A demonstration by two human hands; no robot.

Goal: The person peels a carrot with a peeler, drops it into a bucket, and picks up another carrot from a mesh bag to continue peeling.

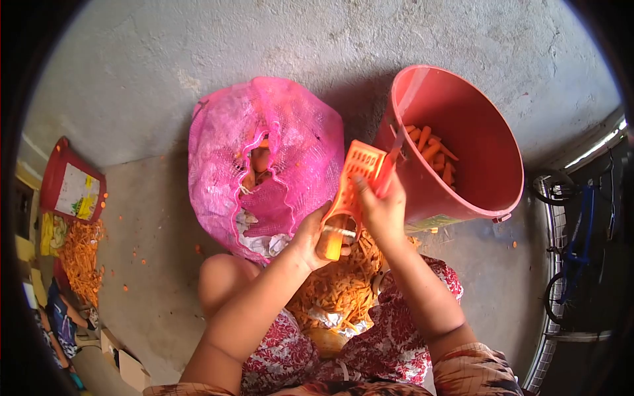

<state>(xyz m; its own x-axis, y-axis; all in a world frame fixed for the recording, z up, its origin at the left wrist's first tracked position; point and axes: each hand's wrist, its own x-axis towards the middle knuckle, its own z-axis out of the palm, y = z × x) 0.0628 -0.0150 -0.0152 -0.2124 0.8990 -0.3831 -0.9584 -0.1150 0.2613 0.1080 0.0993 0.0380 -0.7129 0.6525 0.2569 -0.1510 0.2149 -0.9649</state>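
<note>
My right hand (382, 206) is wrapped around an orange plastic peeler (362, 165) with rows of slots in its body. The peeler's pale blade crosses a carrot (333, 245) gripped in my left hand (309, 237). Part of the carrot is hidden behind the peeler and my fingers. Below both hands, between my knees, lies a heap of carrot peelings (340, 284), with some silvery wrapping showing under it.
A pink mesh sack (304, 125) with carrots inside leans by the wall. On the right stands a red bucket (482, 125) holding peeled carrots. At far left, another red bucket (49, 181) lies beside peelings (80, 261), near another person (63, 320). A blue bicycle (581, 231) is at right.
</note>
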